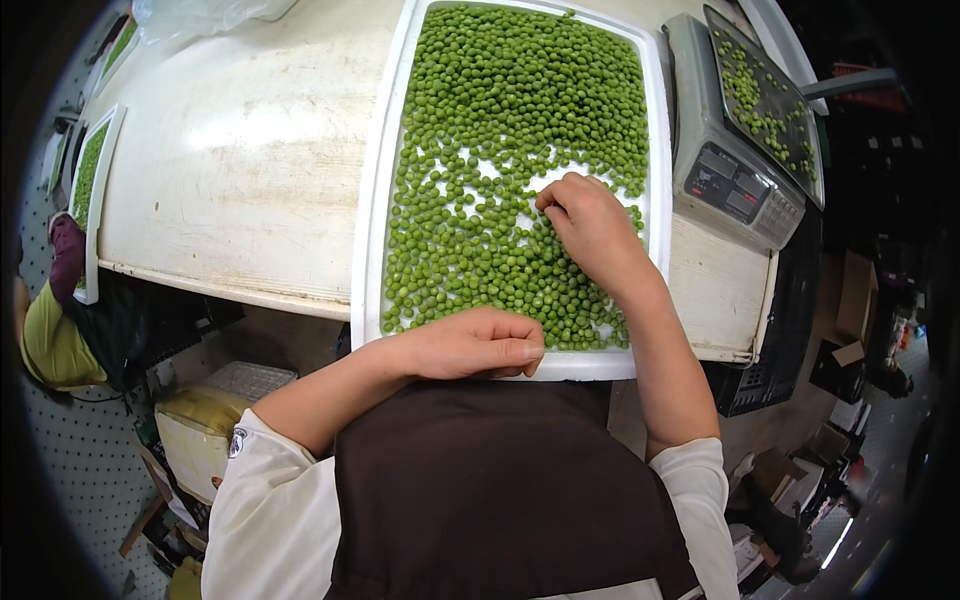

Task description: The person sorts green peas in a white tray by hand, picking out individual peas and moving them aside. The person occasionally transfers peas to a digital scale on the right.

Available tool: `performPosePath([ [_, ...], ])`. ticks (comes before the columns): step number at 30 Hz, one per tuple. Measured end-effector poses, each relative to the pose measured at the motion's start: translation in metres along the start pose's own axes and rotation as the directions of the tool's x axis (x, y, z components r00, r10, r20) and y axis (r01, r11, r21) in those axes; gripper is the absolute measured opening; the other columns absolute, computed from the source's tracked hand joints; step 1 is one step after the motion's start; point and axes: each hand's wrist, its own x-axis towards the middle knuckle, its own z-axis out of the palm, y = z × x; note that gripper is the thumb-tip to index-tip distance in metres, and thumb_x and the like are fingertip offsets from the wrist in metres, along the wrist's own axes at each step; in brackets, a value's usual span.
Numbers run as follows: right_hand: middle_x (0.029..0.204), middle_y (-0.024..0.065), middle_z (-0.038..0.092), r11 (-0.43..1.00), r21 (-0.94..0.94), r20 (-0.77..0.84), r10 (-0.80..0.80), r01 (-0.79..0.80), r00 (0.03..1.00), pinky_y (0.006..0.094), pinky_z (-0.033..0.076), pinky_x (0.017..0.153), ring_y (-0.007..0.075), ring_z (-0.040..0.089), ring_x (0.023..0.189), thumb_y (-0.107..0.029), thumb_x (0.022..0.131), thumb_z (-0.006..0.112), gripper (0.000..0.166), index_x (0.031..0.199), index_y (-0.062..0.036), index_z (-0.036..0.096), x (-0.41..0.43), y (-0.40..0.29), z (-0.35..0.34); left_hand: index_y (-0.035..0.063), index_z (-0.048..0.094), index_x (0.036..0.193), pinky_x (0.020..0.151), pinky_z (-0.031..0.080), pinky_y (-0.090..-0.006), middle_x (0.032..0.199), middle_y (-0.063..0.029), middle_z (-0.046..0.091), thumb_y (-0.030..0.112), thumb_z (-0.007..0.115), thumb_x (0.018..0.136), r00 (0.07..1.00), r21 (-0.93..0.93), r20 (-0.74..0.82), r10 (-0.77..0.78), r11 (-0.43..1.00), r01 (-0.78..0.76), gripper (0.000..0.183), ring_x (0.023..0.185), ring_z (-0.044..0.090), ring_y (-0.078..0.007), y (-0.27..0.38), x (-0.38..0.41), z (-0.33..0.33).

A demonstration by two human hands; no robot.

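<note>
A white foam tray point(362, 247) lies lengthwise before me, its near end overhanging the table edge. Green peas point(525, 82) are heaped thickly in its far half. Nearer to me more peas point(465, 262) spread in a thinner layer, with white patches of the tray's floor showing between. My right hand point(589, 217) is over the right middle of the tray, fingers bent down at the peas; whether a pea is between the fingertips is hidden. Curled loosely, my left hand point(480, 343) rests at the tray's near rim, its palm out of sight.
Right of the tray stands a digital scale point(739, 176), its dark pan point(772, 112) holding scattered peas. A clear plastic bag point(202, 15) lies far left on the white table point(247, 150). At the left edge, a person's purple-sleeved arm point(67, 251) is at another pea tray point(101, 195).
</note>
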Motion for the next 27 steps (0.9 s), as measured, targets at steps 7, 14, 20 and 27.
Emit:
performPosePath([
  [7,0.086,0.0128,0.066,0.986,-0.143,-0.006,-0.084,0.082,0.996,0.0443,0.05,0.08,0.0326,0.062,0.087,-0.004,0.085,0.065,0.006,0.087,-0.0041,0.071,-0.001,-0.005,-0.002,0.0061,0.06,0.092,0.062,0.035,-0.0226,0.078,0.0043,0.05,0.038,0.051,0.107,1.0,0.012,-0.011,-0.003,1.0,0.003,0.037,0.068,0.04,-0.0046,0.001,0.0,0.001],
  [14,0.083,0.0132,0.064,0.988,-0.131,-0.046,-0.087,0.08,0.995,0.0456,0.049,0.076,0.0345,0.06,0.083,-0.003,0.082,0.065,0.003,0.084,-0.0033,0.068,-0.001,-0.001,0.001,0.0047,0.06,0.092,0.062,0.035,-0.0233,0.077,0.0033,0.049,0.037,0.051,0.107,1.0,-0.031,-0.012,0.01,0.999,-0.01,0.037,0.068,0.041,-0.0056,-0.002,0.001,-0.001],
  [20,0.082,0.0075,0.065,0.868,0.426,0.104,0.233,-0.255,0.967,0.0347,0.05,0.069,0.0199,0.063,0.076,-0.005,0.086,0.065,0.005,0.09,-0.0008,0.066,-0.01,-0.032,-0.025,0.0044,0.058,0.1,0.049,0.03,-0.022,0.072,-0.0017,0.051,0.044,0.042,0.109,0.983,-0.124,-0.185,0.016,0.992,-0.039,0.043,0.055,0.037,-0.0056,0.0,0.0,-0.002],
  [27,0.088,0.0062,0.068,0.796,0.577,0.262,0.029,-0.181,0.965,0.0288,0.051,0.073,0.0134,0.065,0.083,-0.01,0.091,0.067,0.014,0.101,-0.002,0.07,-0.018,-0.05,-0.042,0.0054,0.056,0.108,0.041,0.025,-0.0208,0.073,-0.0068,0.056,0.053,0.024,0.109,0.945,-0.363,-0.325,-0.033,0.927,-0.093,0.058,0.047,0.034,-0.0063,0.004,0.005,0.002],
])
